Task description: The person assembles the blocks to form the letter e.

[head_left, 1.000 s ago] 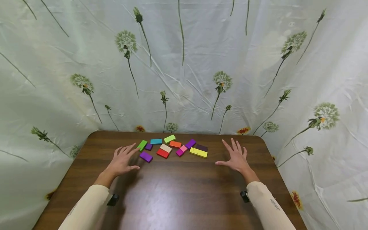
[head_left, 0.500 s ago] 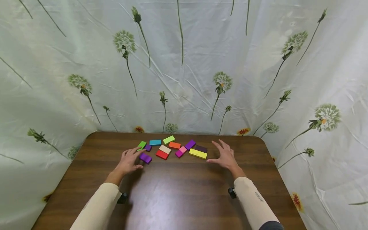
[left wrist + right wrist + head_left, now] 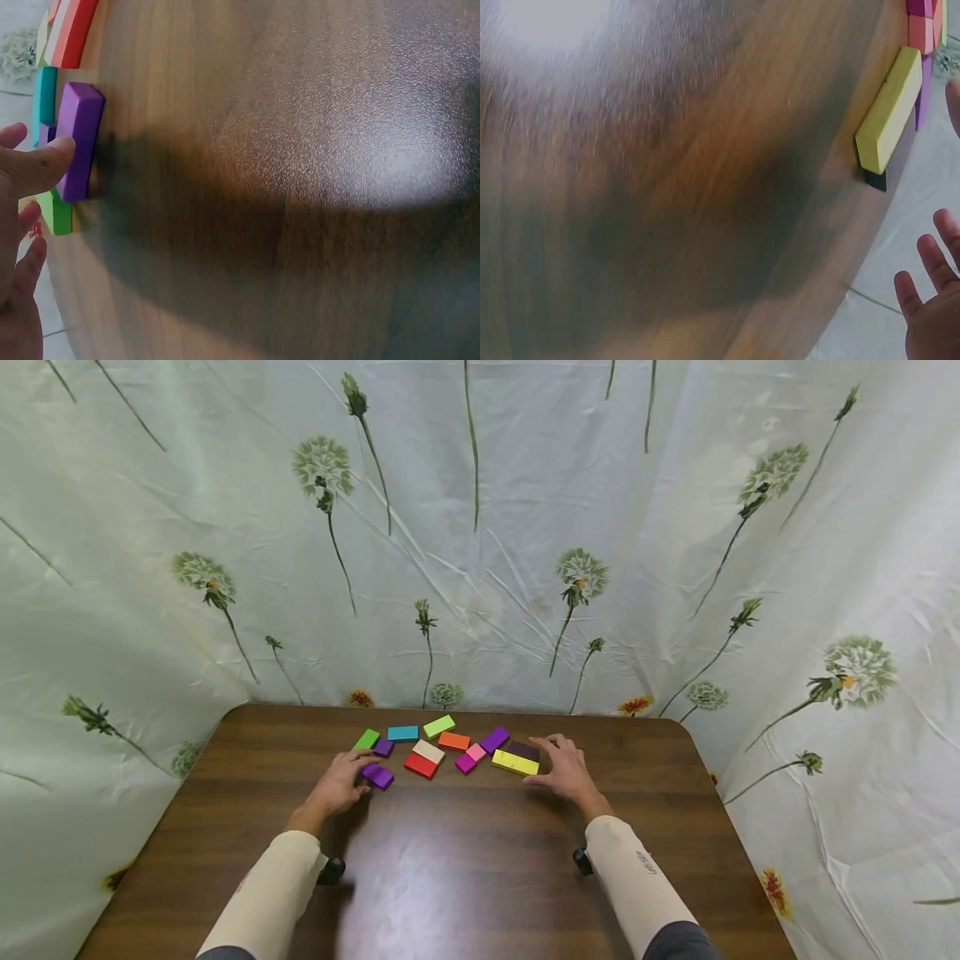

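My left hand [image 3: 339,783] loose-fingered at bigger purple block [image 3: 379,777], contact I can't tell, right hand [image 3: 567,770] unclenched beside yellow block [image 3: 515,762], both near desk's [image 3: 465,868] far edge

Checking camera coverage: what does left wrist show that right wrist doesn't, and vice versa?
Left wrist only: the left hand, a teal rectangular block, a bright green rectangular block and the purple rectangular block nearest that hand.
Right wrist only: the right hand, a yellow rectangular block and a dark brown rectangular block.
Both: brown wood-grain tabletop and white flower-print fabric.
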A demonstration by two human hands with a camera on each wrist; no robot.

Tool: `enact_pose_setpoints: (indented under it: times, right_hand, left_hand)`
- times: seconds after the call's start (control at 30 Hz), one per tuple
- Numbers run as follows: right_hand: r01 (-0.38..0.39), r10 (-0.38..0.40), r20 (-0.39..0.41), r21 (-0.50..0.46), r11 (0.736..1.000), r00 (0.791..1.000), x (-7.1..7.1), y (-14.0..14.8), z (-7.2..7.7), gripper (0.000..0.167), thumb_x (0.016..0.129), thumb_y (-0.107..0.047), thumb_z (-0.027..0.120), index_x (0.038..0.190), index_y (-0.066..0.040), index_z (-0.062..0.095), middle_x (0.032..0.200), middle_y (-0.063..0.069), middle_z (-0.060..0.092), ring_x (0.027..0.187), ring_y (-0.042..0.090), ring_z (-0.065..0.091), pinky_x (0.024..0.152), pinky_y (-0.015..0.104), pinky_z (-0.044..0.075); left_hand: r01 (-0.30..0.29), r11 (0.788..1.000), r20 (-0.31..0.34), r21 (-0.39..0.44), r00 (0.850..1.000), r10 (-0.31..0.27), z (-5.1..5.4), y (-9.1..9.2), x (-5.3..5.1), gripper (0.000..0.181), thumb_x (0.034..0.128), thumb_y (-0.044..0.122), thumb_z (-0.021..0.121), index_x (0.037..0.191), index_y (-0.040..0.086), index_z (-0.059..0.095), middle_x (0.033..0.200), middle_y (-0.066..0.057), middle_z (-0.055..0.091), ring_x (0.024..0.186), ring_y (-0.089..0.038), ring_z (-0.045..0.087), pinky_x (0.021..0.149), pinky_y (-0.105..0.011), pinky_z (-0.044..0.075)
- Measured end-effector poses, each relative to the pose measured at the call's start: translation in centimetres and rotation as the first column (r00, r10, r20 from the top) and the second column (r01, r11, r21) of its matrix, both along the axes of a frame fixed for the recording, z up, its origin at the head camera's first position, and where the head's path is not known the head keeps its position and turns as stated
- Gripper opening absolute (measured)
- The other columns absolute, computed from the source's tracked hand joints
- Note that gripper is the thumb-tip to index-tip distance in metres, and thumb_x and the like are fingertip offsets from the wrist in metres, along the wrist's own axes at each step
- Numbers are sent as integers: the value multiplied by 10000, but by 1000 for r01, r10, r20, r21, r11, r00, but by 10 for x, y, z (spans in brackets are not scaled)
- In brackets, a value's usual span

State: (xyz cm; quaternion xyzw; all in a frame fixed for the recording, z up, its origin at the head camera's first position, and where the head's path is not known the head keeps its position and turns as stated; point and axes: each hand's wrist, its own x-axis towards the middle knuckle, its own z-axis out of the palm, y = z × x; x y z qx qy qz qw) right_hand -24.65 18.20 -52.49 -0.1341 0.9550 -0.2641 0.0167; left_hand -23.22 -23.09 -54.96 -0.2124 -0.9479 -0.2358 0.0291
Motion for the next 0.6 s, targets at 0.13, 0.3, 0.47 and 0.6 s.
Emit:
enact_pose_setpoints:
  times: [0.13, 0.3, 0.47, 0.6]
  right_hand:
    - [-11, 11, 2, 8, 1000, 1000, -2, -6, -7, 644, 742, -293, 831, 1305, -98, 586, 1218, 152, 511, 1151, 364, 450, 979, 565, 293]
    - [-38, 38, 14, 8, 999, 999, -3, -12, -13, 541, 755, -255, 824, 1231, -77, 639, 1169, 122, 543, 1110, 336, 482, 939, 525, 322]
    - [-33, 33, 15, 18, 999, 999, -6, -15, -19, 460, 786, -230, 799, 1190, -61, 660, 1159, 115, 564, 1086, 325, 496, 921, 500, 329]
    - [-37, 37, 8, 27, 999, 999, -9, -19, -25, 419, 818, -231, 769, 1180, -48, 664, 1166, 124, 573, 1089, 325, 499, 925, 490, 333]
  left_hand:
    - [21, 1000, -10, -24, 1000, -21, -2, 2, -1, 448, 720, -102, 719, 1151, -16, 627, 1248, -254, 544, 1133, -477, 493, 949, -578, 400]
    - [28, 999, -24, -30, 999, -29, -4, 3, 0, 427, 720, -132, 699, 1127, -23, 632, 1212, -237, 563, 1083, -454, 558, 907, -552, 448]
    - [45, 997, -38, -57, 998, -47, -5, 4, -1, 405, 734, -141, 685, 1124, -36, 650, 1213, -243, 571, 1050, -460, 582, 886, -550, 465]
    - [61, 992, -43, -112, 997, -66, -7, 6, -2, 372, 746, -127, 686, 1108, -41, 670, 1211, -243, 587, 1038, -455, 591, 876, -542, 472]
